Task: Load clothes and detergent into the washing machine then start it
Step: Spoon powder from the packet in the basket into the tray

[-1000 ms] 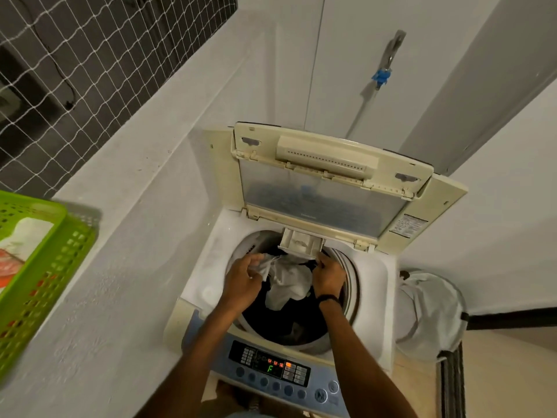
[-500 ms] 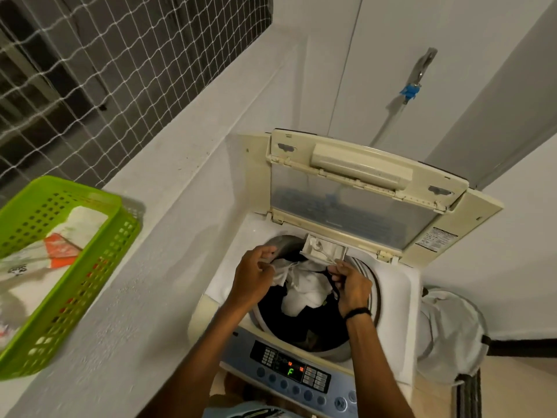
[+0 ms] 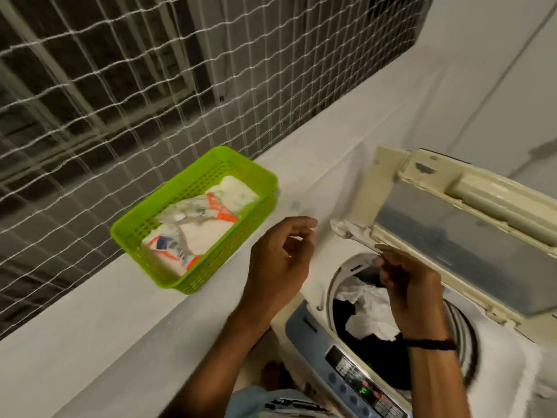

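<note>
The top-loading washing machine [image 3: 304, 330] stands at the lower right with its lid [image 3: 470, 236] raised. White and dark clothes [image 3: 372, 309] lie in the drum. A green basket [image 3: 141, 233] on the ledge holds white and orange detergent packets [image 3: 199, 233]. My left hand [image 3: 280, 260] hovers open between the basket and the machine, holding nothing. My right hand [image 3: 413, 294] is over the drum, above the clothes, fingers loosely curled with nothing seen in them. The lit control panel [image 3: 358, 378] is at the machine's front.
A white ledge [image 3: 105, 333] runs along the left of the machine. Behind it, white netting [image 3: 120, 86] covers a barred window. White walls [image 3: 497, 86] rise behind the lid.
Both hands have let go of the white cloth and lifted out of the drum. My left hand has moved toward the green basket. The view has swung left.
</note>
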Available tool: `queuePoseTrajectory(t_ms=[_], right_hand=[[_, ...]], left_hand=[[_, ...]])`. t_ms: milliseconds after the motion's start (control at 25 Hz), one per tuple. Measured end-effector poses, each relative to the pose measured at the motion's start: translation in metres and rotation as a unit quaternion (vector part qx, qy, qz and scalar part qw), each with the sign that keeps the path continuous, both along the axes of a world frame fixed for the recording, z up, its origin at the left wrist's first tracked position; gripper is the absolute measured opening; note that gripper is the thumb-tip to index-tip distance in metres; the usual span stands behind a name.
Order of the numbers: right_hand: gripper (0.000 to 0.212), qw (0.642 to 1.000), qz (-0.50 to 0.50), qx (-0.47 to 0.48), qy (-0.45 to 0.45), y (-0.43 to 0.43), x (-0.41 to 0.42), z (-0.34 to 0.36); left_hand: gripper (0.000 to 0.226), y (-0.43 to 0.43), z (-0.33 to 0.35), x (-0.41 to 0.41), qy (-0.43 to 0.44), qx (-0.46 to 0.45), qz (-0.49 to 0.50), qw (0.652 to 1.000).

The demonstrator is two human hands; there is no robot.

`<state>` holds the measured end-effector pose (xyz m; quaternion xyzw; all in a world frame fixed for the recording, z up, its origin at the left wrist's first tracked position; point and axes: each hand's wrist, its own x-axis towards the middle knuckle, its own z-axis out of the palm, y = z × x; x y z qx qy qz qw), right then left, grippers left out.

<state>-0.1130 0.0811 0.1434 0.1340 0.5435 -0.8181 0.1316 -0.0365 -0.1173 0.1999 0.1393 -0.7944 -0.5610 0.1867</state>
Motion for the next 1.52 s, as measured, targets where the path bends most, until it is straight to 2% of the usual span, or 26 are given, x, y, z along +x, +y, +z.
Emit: queuePoseTrajectory(t_ms=[160, 240, 320, 400, 480, 520, 600, 760, 960, 1200, 1280, 1400, 1440, 1520], right_hand=[[0.025, 0.972, 0.165, 0.093, 0.137, -0.072, 0.023, 0.053], [0.023, 0.955, 0.208, 0.11, 0.178, -0.11, 0.029, 0.072], [0.02, 0.924, 0.235, 0.182, 0.241, -0.148, 0.035, 0.081], [0.018, 0.855, 0.23, 0.316, 0.341, -0.179, 0.038, 0.08], [0.022, 0.75, 0.193, 0.447, 0.447, -0.205, 0.042, 0.078], [0.024, 0.714, 0.179, 0.486, 0.471, -0.216, 0.043, 0.078], [0.026, 0.686, 0.157, 0.528, 0.476, -0.232, 0.043, 0.077], [0.03, 0.66, 0.161, 0.571, 0.461, -0.25, 0.039, 0.069], [0.027, 0.661, 0.276, 0.593, 0.368, -0.258, 0.028, 0.074], [0.023, 0.675, 0.271, 0.578, 0.37, -0.255, 0.014, 0.085], [0.024, 0.674, 0.308, 0.581, 0.338, -0.262, 0.013, 0.082], [0.041, 0.69, 0.321, 0.594, 0.26, -0.273, 0.006, 0.08], [0.043, 0.686, 0.335, 0.599, 0.242, -0.275, 0.0, 0.079], [0.046, 0.648, 0.389, 0.614, 0.226, -0.278, -0.005, 0.082]], left_hand=[[0.018, -0.064, 0.046, 0.054, 0.076, -0.049, 0.11, 0.99], [0.023, -0.1, 0.048, 0.071, 0.063, -0.074, 0.175, 0.98], [0.031, -0.135, 0.042, 0.079, 0.016, -0.129, 0.211, 0.969], [0.039, -0.165, 0.029, 0.079, -0.036, -0.217, 0.194, 0.956], [0.042, -0.187, 0.016, 0.07, -0.069, -0.27, 0.151, 0.948], [0.04, -0.194, 0.012, 0.065, -0.075, -0.275, 0.133, 0.949], [0.03, -0.2, 0.007, 0.054, -0.07, -0.272, 0.116, 0.953], [0.014, -0.205, 0.011, 0.038, -0.056, -0.264, 0.132, 0.954], [0.013, -0.218, 0.009, 0.029, -0.025, -0.26, 0.153, 0.953], [0.013, -0.216, 0.007, 0.031, -0.014, -0.243, 0.152, 0.958], [0.014, -0.217, 0.007, 0.032, -0.011, -0.248, 0.151, 0.957], [0.015, -0.221, 0.005, 0.031, -0.008, -0.242, 0.151, 0.958], [0.015, -0.222, 0.004, 0.031, -0.007, -0.239, 0.152, 0.959], [0.015, -0.224, 0.003, 0.03, -0.005, -0.237, 0.153, 0.959]])
